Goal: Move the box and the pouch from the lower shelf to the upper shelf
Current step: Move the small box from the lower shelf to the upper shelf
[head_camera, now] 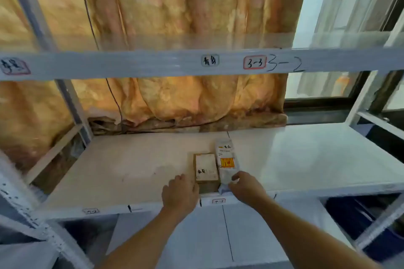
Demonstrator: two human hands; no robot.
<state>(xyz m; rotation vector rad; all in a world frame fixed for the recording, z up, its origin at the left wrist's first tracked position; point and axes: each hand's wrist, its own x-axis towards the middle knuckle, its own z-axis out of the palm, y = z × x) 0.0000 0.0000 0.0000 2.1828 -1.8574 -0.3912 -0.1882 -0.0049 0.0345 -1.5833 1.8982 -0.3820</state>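
My left hand [179, 192] curled at box [206, 167] left edge; right hand [246, 185] pinching pouch [226, 159] beside box. Firm grip first, then lift level.

upper shelf rail [153, 64]: "3-3" sticker [255, 62] | handwritten "3-2" [285, 64] | other labels seemingly unreadable

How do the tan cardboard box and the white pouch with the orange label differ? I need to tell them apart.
The tan cardboard box is rigid and blocky; the white pouch with the orange label is soft, flatter and reaches further back. The box lies left, the pouch right. Both lie on the lower shelf.
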